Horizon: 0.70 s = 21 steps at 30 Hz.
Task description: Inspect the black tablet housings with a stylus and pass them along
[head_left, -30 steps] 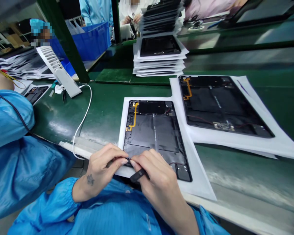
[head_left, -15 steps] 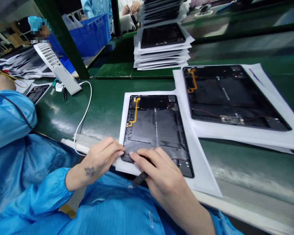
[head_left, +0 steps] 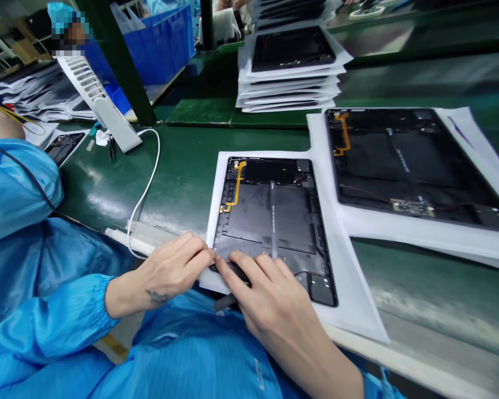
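An open tablet back shell (head_left: 253, 216), black with an orange ribbon cable (head_left: 238, 188) along its left side, lies on a white foam sheet (head_left: 357, 288) before me. My left hand (head_left: 177, 263) is closed in a pinch at the shell's near left corner; what its fingertips grip is hidden. My right hand (head_left: 270, 299) rests over the near edge, fingers curled round a slim black tool (head_left: 225, 302) whose end sticks out under the palm. Its index fingertip meets the left fingertips at that corner. The tool's working tip cannot be made out.
A second open tablet shell (head_left: 416, 166) lies on foam at the right. Behind stands a stack of shells and sheets (head_left: 291, 88). A white fan (head_left: 102, 105) with a white cable (head_left: 149, 177) stands left, by a green post (head_left: 127, 61). A co-worker's sleeve (head_left: 20, 188) is at far left.
My right index fingertip has slid left to the shell's corner, against my left fingertips. The black tool has shifted left with that hand. The whole view has moved slightly.
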### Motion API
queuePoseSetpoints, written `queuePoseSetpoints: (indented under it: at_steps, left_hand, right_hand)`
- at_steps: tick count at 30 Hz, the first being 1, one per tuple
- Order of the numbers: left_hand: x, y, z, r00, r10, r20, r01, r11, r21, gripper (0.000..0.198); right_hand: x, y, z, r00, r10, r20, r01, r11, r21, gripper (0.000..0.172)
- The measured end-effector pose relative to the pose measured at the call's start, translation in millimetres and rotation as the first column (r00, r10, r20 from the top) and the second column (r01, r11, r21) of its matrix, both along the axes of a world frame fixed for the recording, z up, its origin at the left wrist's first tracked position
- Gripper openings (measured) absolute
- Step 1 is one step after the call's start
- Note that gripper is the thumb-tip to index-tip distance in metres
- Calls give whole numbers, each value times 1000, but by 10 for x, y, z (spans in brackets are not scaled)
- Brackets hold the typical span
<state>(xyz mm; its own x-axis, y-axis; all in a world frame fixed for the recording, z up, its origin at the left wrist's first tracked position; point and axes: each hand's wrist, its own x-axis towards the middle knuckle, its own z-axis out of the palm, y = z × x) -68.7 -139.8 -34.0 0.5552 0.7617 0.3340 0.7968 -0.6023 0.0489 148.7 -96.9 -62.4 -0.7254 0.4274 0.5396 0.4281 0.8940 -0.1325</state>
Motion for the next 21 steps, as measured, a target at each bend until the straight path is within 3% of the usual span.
queuePoseSetpoints:
  at_steps: [6,14,17,21]
  left_hand:
    - [-104,-125,-132,976,71,205,-85,995,58,23]
    - [-102,-190,-230,992,-12,122,3,997,76,36]
    - [-56,-163,-192,998,-38,47,31,990,137,31]
    - [10,-143,-104,993,-49,-112,74,969,237,24]
  right_hand:
    - [-1,-8,-9,999,16,29,-17,1000,19,39]
    - [-13,-9,-9,998,25,54,-29,997,76,39]
    - [6,-15,-6,999,44,24,-44,999,7,32]
    - [135,61,74,985,47,-163,-83,971,-222,31]
